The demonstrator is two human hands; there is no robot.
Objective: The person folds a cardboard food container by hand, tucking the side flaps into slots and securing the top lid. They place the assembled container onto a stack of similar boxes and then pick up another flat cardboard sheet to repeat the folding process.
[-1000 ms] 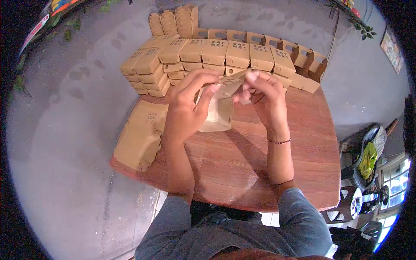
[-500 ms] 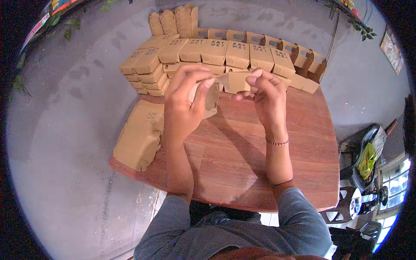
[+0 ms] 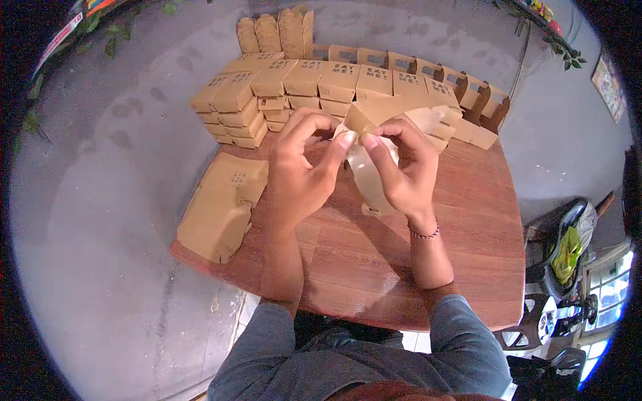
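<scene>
A partly folded cardboard box [image 3: 372, 175], brown outside and pale inside, is held up above the table between my two hands. My left hand [image 3: 309, 160] pinches one corner of it between thumb and fingers. Close beside it, my right hand [image 3: 406, 160] grips a neighbouring edge, its thumb almost touching the left thumb. Part of the box hides behind the fingers of both hands. To the left of my left hand lie flat, unfolded cardboard sheets [image 3: 217, 207] with printed lettering.
Stacked closed boxes printed "EAT ME!" [image 3: 234, 90] stand along the table's far side. Behind them are a row of open boxes [image 3: 401, 62] and upright cardboard pieces [image 3: 291, 33]. The brown wooden table [image 3: 354, 267] meets a grey wall. A chair [image 3: 565, 250] stands at right.
The box has turned in my hands, its pale inside now showing below them. My right hand has shifted its grip close to my left thumb. The view has moved slightly.
</scene>
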